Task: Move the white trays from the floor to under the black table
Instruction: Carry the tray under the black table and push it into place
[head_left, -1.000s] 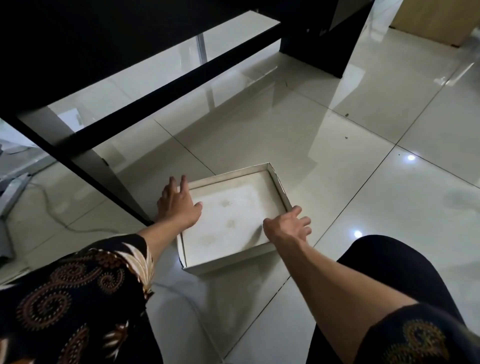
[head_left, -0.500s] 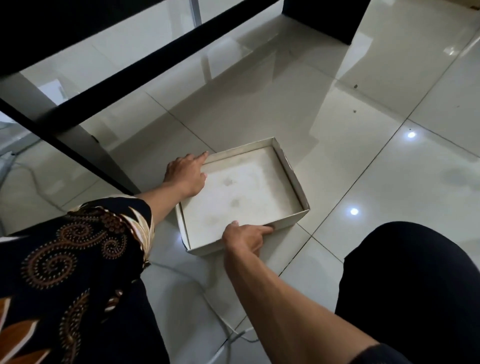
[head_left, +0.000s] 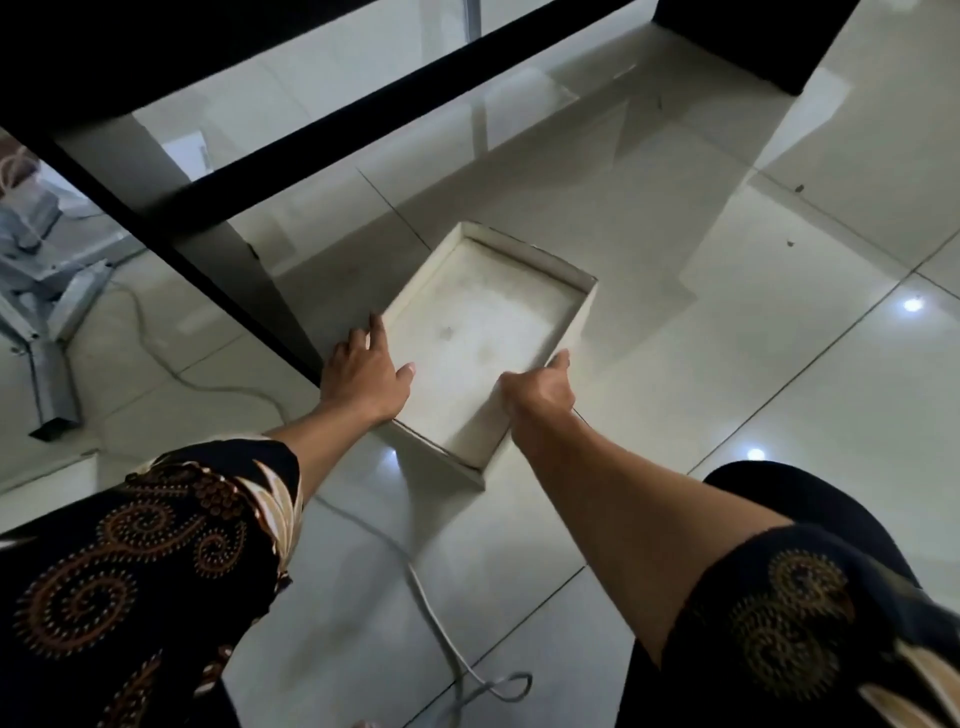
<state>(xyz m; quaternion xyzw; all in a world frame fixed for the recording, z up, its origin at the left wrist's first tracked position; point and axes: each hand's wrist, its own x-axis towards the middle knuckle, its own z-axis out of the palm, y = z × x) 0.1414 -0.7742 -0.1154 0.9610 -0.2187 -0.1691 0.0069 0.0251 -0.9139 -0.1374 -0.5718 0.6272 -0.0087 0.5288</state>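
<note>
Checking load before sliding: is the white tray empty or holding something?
Empty: the white tray shows only its bare, smudged bottom.

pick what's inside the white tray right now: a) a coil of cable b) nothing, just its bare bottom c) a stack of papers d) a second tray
b: the white tray shows only its bare, faintly stained bottom, while the left hand rests on its left wall and the right hand grips its right wall.
</note>
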